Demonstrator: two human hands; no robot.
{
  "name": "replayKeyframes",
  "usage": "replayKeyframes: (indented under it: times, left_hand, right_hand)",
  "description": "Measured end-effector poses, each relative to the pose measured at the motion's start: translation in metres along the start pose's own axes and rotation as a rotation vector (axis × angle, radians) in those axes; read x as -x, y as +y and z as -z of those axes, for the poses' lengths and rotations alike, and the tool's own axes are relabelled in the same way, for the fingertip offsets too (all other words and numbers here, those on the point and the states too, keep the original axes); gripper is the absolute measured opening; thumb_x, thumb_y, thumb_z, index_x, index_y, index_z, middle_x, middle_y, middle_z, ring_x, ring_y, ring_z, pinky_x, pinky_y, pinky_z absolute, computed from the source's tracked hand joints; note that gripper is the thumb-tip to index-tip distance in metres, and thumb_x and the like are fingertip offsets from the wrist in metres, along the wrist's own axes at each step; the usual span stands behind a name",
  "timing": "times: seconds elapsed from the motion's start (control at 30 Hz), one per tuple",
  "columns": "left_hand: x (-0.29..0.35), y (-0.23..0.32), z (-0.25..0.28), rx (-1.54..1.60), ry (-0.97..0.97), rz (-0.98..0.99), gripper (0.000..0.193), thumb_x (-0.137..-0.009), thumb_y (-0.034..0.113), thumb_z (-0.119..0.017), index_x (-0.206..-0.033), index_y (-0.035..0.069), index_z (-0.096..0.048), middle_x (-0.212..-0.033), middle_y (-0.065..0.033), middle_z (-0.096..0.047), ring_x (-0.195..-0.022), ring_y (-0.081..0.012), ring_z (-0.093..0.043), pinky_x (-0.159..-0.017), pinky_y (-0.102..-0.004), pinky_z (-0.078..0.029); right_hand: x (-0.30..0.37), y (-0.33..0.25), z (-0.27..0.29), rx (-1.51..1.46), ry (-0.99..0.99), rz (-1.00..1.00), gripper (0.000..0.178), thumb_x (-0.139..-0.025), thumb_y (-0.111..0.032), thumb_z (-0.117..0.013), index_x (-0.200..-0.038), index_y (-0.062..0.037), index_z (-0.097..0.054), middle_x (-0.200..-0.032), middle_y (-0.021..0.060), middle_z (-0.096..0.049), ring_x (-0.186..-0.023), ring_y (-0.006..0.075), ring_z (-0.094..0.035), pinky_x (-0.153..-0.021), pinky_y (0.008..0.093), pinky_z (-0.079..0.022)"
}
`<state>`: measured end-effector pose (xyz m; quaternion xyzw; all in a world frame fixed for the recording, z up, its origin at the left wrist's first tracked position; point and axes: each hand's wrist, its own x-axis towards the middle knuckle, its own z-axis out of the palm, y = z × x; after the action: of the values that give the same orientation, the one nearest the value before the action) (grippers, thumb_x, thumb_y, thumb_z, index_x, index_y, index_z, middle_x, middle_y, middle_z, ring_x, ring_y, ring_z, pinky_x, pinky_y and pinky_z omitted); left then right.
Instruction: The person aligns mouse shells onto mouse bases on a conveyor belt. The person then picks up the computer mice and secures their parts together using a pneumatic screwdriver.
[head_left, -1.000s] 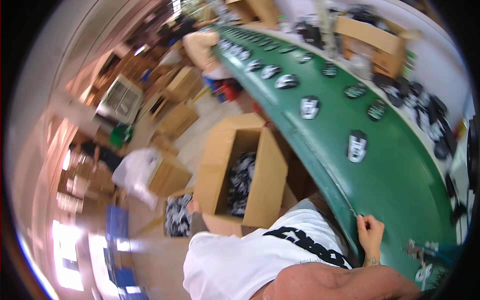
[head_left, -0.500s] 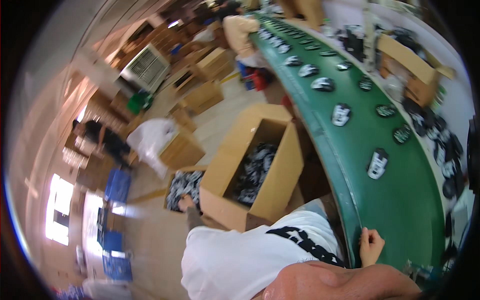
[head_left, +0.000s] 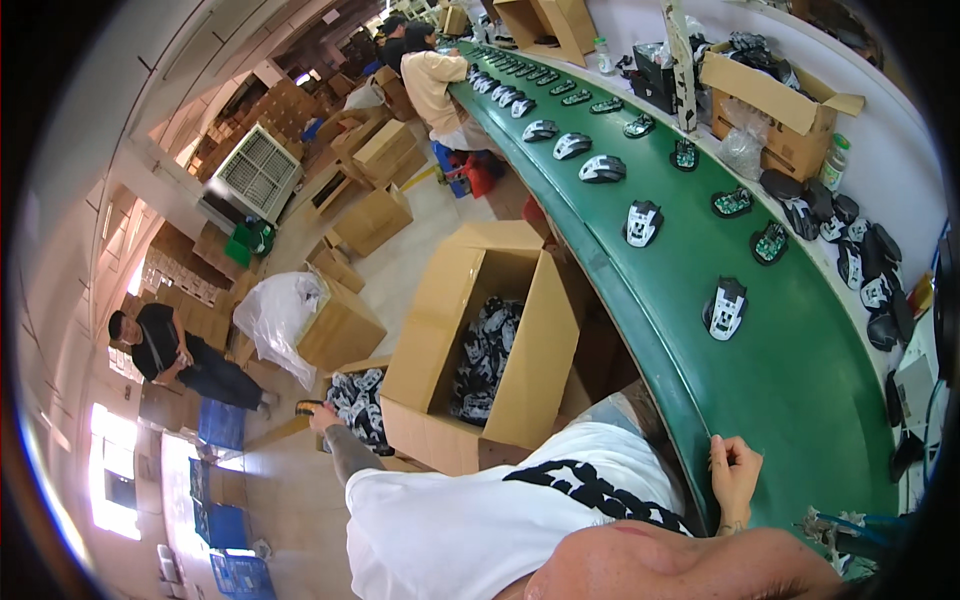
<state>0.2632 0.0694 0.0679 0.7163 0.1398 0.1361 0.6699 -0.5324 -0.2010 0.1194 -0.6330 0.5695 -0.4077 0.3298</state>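
Pinched in the fingers of the left hand [head_left: 325,419]: a small dark piece [head_left: 308,408] with a yellowish edge, too small to identify. Located at the left fingertips, by the outer edge of a small carton [head_left: 372,363]. Heaped in that carton, just right of the left fingers: black-and-white shells [head_left: 358,398]. Farther right, between both hands: a large carton [head_left: 430,360], open at the top, with a heap of similar shells [head_left: 488,360] inside. Ahead of the left fingers, well apart: a translucent plastic bag [head_left: 280,320] draped over another carton. Farther out to the left of the same fingers: a person in dark clothes [head_left: 170,345], facing this way.

At the near edge of a green belt [head_left: 800,390]: the right hand [head_left: 735,472]. Fingers curled inward, thumb close to the forefinger; impossible to tell whether pinching anything. Ahead of the right fingertips, well apart, on the belt: a black-and-white mouse shell [head_left: 725,308]. Beyond it, in a line leading away from the fingers: more mouse shells [head_left: 602,168]. To the right of that line: dark bases with green circuit boards [head_left: 770,243]. Past these, farthest right from the fingers: loose black and white parts [head_left: 850,250], piled on the ledge.
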Motion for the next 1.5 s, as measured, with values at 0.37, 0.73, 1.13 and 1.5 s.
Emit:
replayKeyframes:
  times: [0.37, 0.73, 1.13, 1.5]
  left_hand:
    - [-0.05, 0.032, -0.019, 0.549, -0.283, -0.022, 0.038, -0.093, 0.037, -0.043, -0.103, 0.003, -0.056, -0.089, -0.0158, -0.063, -0.079, -0.029, -0.064, -0.069, -0.0382, -0.054]
    - [-0.012, 0.011, -0.084, 0.449, -0.068, -0.05, 0.032, -0.094, 0.029, -0.047, -0.106, 0.001, -0.057, -0.094, -0.0144, -0.067, -0.07, -0.0227, -0.066, -0.055, -0.0303, -0.052]
    - [0.026, 0.039, -0.103, 0.478, -0.128, 0.007, 0.017, -0.093, 0.021, -0.054, -0.098, 0.005, -0.055, -0.084, -0.01, -0.066, -0.068, -0.0188, -0.065, -0.055, -0.0274, -0.051]
    - [0.004, 0.033, -0.129, 0.561, -0.224, 0.04, 0.011, -0.092, 0.014, -0.054, -0.1, 0.007, -0.053, -0.082, -0.0119, -0.066, -0.073, -0.0217, -0.067, -0.056, -0.0275, -0.051]
  right_hand:
    - [0.001, 0.005, 0.002, -0.026, -0.034, -0.02, 0.032, -0.089, -0.016, -0.064, -0.063, 0.0, -0.054, -0.05, 0.0018, -0.051, -0.045, 0.0075, -0.046, -0.045, 0.0242, -0.035]
    - [-0.001, 0.008, -0.012, -0.026, -0.028, -0.046, 0.033, -0.091, -0.019, -0.062, -0.065, -0.0011, -0.056, -0.052, -0.001, -0.05, -0.047, 0.005, -0.044, -0.045, 0.0224, -0.033]
    - [0.0, 0.032, -0.003, -0.059, -0.003, -0.037, 0.034, -0.094, -0.017, -0.059, -0.064, -0.0014, -0.052, -0.053, -0.0017, -0.046, -0.05, 0.0038, -0.034, -0.045, 0.0232, -0.026]
    - [-0.005, 0.015, -0.008, -0.012, 0.03, 0.019, 0.034, -0.09, -0.018, -0.063, -0.061, -0.0014, -0.054, -0.049, -0.0008, -0.044, -0.046, 0.0049, -0.036, -0.044, 0.0237, -0.026]
